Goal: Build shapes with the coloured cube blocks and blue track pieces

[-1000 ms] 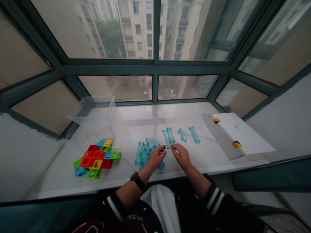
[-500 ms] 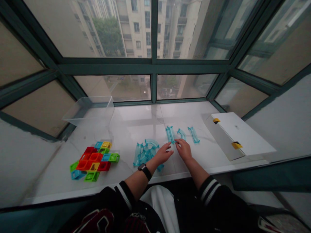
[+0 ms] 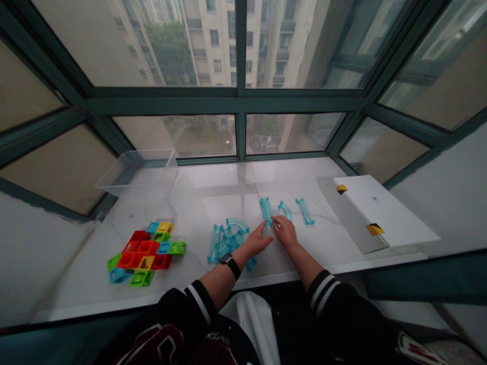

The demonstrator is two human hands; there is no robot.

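Both hands rest on a white marble sill [image 3: 213, 195]. My left hand [image 3: 257, 240] lies flat with fingers stretched out, fingertips at the near end of a straight clear-blue track piece [image 3: 265, 210]. My right hand [image 3: 285, 231] is beside it, fingers curled at the same piece's near end; whether it pinches the piece is unclear. Two more blue track pieces [image 3: 284, 210] [image 3: 305, 211] lie in a row to the right. A heap of blue curved track pieces [image 3: 227, 238] sits just left of my left hand.
A cluster of red, orange, green, yellow and blue square blocks [image 3: 143, 252] lies at the left. A clear plastic bin [image 3: 139, 171] stands at the back left. A white box with yellow tabs [image 3: 375, 212] sits at the right. Windows surround the sill.
Both hands moved forward from the near middle of the sill to the row of track pieces. The straight piece now lies on the sill in that row.
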